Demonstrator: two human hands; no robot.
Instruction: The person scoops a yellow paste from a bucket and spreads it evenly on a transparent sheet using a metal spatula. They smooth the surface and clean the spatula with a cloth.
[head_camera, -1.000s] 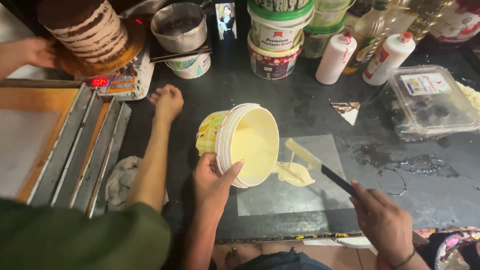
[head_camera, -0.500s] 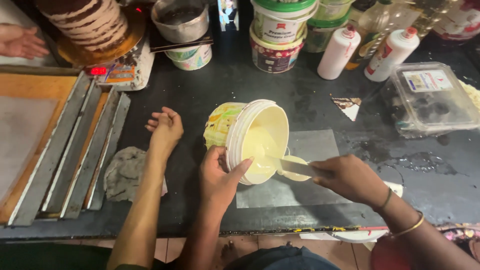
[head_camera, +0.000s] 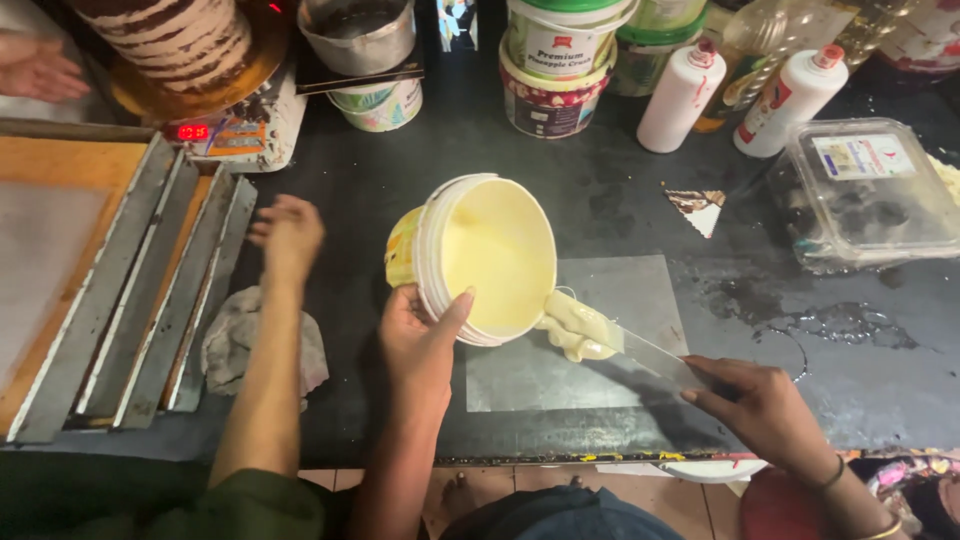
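Note:
My left hand (head_camera: 420, 345) grips the rim of a white plastic tub (head_camera: 487, 255) that lies tilted on its side, mouth towards me, with pale yellow cream inside. My right hand (head_camera: 765, 405) holds a long flat spatula (head_camera: 650, 352). Its blade tip carries a lump of cream (head_camera: 577, 328) at the tub's lower rim, over a grey square sheet (head_camera: 620, 300) on the black counter (head_camera: 400, 180).
A co-worker's bare hand (head_camera: 287, 232) rests on the counter left of the tub, above a grey cloth (head_camera: 232, 340). Metal trays (head_camera: 130, 290) lie at left. A layered cake (head_camera: 165, 30), a scale, tubs, two squeeze bottles (head_camera: 680, 95) and a clear lidded box (head_camera: 865, 190) stand behind.
My right hand brought the spatula into the tub, then drew back to the right, pulling a lump of cream out to the rim. The co-worker's hand slid nearer along the counter.

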